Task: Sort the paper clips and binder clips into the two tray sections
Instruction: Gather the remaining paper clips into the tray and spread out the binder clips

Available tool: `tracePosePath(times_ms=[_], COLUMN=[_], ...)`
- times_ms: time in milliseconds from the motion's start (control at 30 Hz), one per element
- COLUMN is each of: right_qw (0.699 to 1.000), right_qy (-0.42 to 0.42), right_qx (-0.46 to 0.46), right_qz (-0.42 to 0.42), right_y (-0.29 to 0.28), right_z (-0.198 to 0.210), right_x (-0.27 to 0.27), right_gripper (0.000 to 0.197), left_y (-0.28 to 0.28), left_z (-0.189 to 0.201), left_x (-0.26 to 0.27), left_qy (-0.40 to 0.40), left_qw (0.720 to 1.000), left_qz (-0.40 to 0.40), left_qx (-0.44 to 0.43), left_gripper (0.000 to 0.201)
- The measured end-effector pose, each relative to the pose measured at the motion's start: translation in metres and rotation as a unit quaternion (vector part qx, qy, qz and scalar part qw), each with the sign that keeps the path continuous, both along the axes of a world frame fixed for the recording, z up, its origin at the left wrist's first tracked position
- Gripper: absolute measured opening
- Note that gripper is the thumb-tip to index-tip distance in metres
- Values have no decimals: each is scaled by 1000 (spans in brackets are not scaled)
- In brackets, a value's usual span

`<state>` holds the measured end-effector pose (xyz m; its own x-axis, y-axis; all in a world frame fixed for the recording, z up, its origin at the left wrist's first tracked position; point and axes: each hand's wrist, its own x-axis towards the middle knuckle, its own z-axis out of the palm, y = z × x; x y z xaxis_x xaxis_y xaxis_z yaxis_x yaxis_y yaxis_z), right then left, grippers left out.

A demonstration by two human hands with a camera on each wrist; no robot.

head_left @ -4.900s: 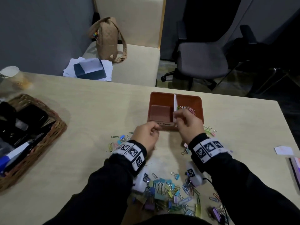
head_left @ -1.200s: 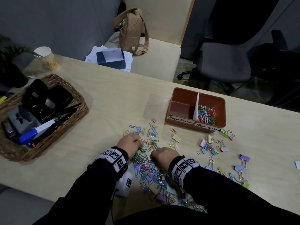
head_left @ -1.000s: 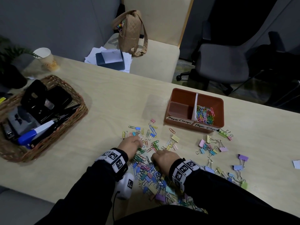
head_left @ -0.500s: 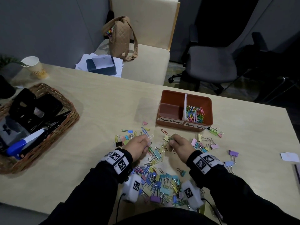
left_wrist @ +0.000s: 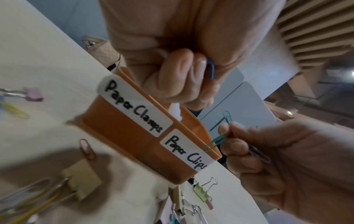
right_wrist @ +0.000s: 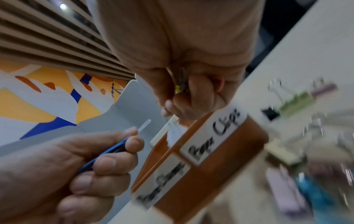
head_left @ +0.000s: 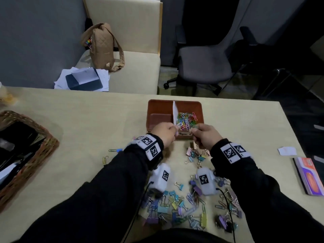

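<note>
An orange two-section tray (head_left: pixel 157 104) stands mid-table, labelled "Paper Clamps" (left_wrist: pixel 134 106) on the left and "Paper Clips" (left_wrist: pixel 186 153) on the right. Coloured paper clips (head_left: pixel 186 119) fill its right section; the left section looks empty. My left hand (head_left: pixel 164 133) is at the tray's near edge and pinches a blue paper clip (left_wrist: pixel 210 69). My right hand (head_left: pixel 205 135), beside it, grips several teal paper clips (left_wrist: pixel 220 138). Mixed binder clips and paper clips (head_left: pixel 175 207) lie near the front edge, under my forearms.
A wicker basket (head_left: pixel 44 146) of office tools sits at the left. A notebook (head_left: pixel 308 176) and a white paper scrap (head_left: pixel 286 150) lie at the right edge. Loose binder clips (head_left: pixel 197 156) are scattered just below the tray. Chairs stand beyond the table.
Both hands have left the loose clips on the table and moved forward to the tray's near edge, each holding paper clips. The head view has tilted toward the tray.
</note>
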<state>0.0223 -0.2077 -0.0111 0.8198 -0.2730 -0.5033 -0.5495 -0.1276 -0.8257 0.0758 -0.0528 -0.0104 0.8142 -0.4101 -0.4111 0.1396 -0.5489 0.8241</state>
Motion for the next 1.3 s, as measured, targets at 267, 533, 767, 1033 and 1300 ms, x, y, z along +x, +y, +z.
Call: tracePosePath(times_ms=[267,533,767,1033,1300], right_qw=[997,994,986,994,958], right_qy=[20,8,-49,-89,-27], right_qx=[-17,-9,28,-60,-178], right_qz=[-67,-109,-156,-22,222], right_y=[-23,-24,-21,29,96], right_z=[14,10,13,-1,-40], right_x=[39,51,37,-2,-6], right_gripper=[17,37,51,25,15], left_y=[-50,-52,-36,50,149], left_z=[-6,-11,3,-18,-57], left_x=[24,31,12,-29,-20], left_qy=[104,75,106,-24,-108], left_qw=[988,990,977,995,962], left_qz=[99,96,117,94,104], left_qx=[-57,-65,-146,-15,227], left_gripper=[23,36,34,21,17])
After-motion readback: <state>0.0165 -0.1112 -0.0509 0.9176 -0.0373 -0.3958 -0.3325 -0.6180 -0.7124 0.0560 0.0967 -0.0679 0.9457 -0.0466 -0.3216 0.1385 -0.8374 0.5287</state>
